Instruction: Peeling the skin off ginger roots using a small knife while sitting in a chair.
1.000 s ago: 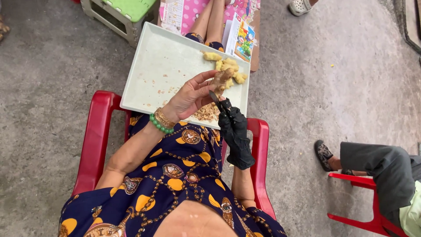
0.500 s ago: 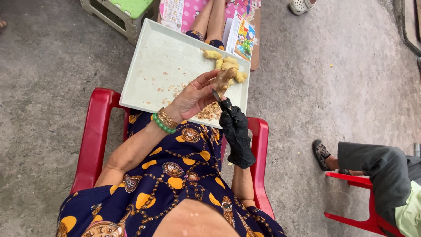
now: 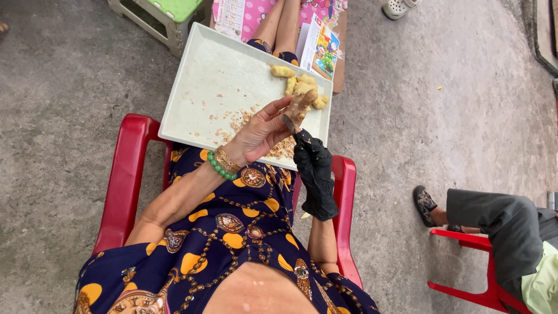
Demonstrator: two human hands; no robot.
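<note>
My left hand (image 3: 261,131), bare with a green bead bracelet and a gold bangle, grips a piece of ginger root (image 3: 302,104) over a pale rectangular tray (image 3: 203,75) on my lap. My right hand (image 3: 314,168) wears a black glove and holds a small knife (image 3: 289,124) whose blade touches the ginger. Peeled ginger pieces (image 3: 302,86) lie at the tray's far right side. Peel scraps (image 3: 283,148) lie on the tray beneath my hands.
I sit in a red plastic chair (image 3: 125,174) on grey concrete. A stool with a green top (image 3: 168,14) and a colourful booklet (image 3: 319,49) lie ahead. Another person's leg and dark shoe (image 3: 424,203) rest at the right by a second red chair (image 3: 465,285).
The ginger and knife have shifted slightly in my hands; both hands stay over the tray's near right corner. The view has drifted a little.
</note>
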